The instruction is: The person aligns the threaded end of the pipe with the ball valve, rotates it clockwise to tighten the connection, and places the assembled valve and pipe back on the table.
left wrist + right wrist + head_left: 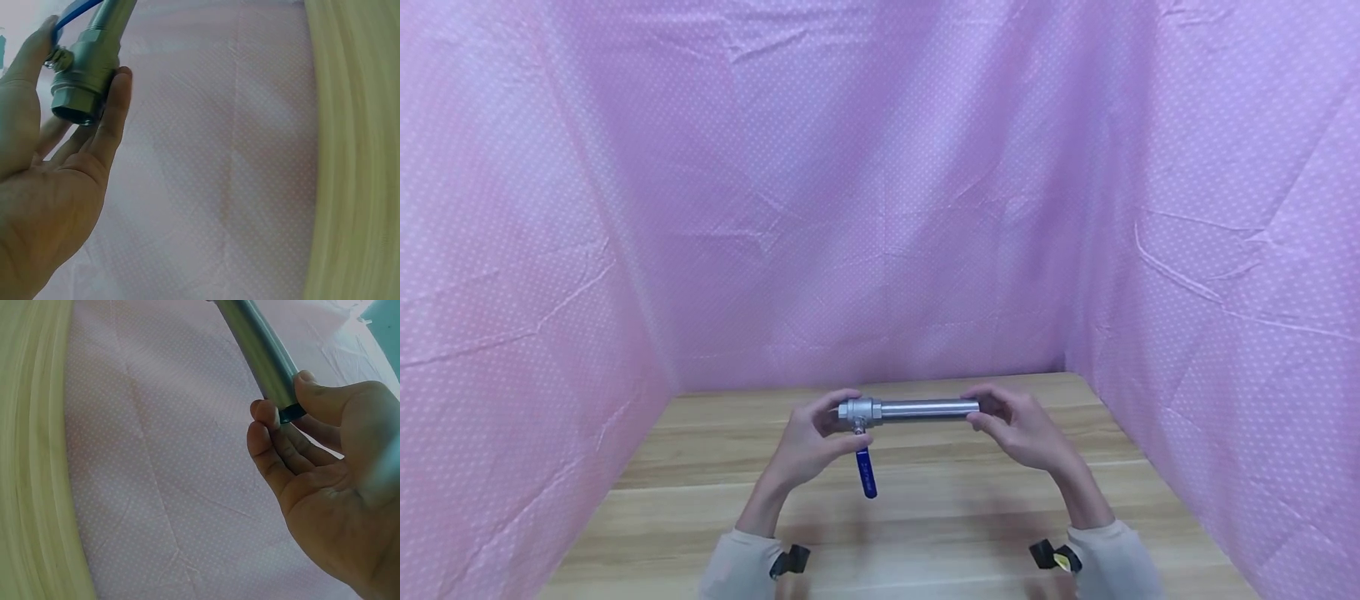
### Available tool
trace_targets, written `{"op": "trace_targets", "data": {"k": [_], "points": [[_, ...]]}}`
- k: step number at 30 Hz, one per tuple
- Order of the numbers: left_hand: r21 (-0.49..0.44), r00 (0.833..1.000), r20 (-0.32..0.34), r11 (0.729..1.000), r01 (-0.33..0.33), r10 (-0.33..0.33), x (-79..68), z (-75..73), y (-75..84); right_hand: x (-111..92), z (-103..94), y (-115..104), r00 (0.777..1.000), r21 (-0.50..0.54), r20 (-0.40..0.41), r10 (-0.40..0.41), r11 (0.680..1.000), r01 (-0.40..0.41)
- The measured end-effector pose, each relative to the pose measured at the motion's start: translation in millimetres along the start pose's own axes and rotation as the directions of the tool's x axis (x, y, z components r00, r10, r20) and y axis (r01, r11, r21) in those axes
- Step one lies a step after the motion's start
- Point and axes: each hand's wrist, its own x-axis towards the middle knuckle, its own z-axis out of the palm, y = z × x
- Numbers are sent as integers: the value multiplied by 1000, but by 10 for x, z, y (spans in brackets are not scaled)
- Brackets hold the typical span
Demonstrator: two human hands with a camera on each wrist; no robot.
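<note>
A metal ball valve (860, 410) with a blue lever handle (867, 473) is joined to a straight steel pipe (928, 409), held level above the table. My left hand (805, 446) grips the valve at its left end, thumb by the base of the lever and fingers behind the body. In the left wrist view the valve's open hexagonal end (78, 103) faces the palm. At the pipe's other end my right hand (1026, 429) pinches it between thumb and fingers. The right wrist view shows the pipe's dark end (292, 414) between those fingertips.
Below the hands lies a light wood-grain table (925, 517). Pink dotted cloth (880, 208) hangs behind it and along both sides. Black straps (790, 561) show at the cuffs of the pale sleeves (741, 567).
</note>
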Motion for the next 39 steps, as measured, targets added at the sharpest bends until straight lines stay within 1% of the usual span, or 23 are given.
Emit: {"op": "trace_targets", "data": {"k": [4, 8, 13, 18, 24, 27, 29, 33, 36, 39], "points": [[-25, 998, 30, 998, 51, -50, 25, 30, -100, 0, 4, 86, 996, -12, 33, 85, 996, -85], [-36, 994, 50, 995, 98, -96, 42, 60, -190, 12, 16, 190, 984, -11, 62, 165, 986, -165], [-43, 987, 64, 987, 152, -149, 50, 75, -312, 20, 40, 300, 970, -25, 116, 214, 977, -213], [-26, 979, 79, 981, 192, -189, 53, 91, -441, 13, 68, 415, 960, -69, 159, 232, 972, -224], [2, 972, 121, 979, 202, -201, 42, 120, -580, -22, 113, 566, 941, -68, 227, 252, 968, -243], [33, 966, 137, 976, 215, -217, 38, 142, -638, -43, 137, 651, 934, -56, 264, 241, 971, -234], [61, 962, 145, 972, 227, -233, 33, 155, -668, -57, 152, 702, 929, -41, 286, 235, 971, -233], [115, 955, 152, 964, 238, -254, 29, 177, -727, -82, 173, 790, 914, -43, 315, 256, 966, -256], [142, 954, 163, 963, 229, -251, 22, 191, -759, -96, 189, 847, 909, -61, 327, 257, 966, -251], [160, 947, 186, 959, 236, -264, -3, 205, -778, -112, 207, 901, 906, -76, 340, 250, 968, -239]]}}
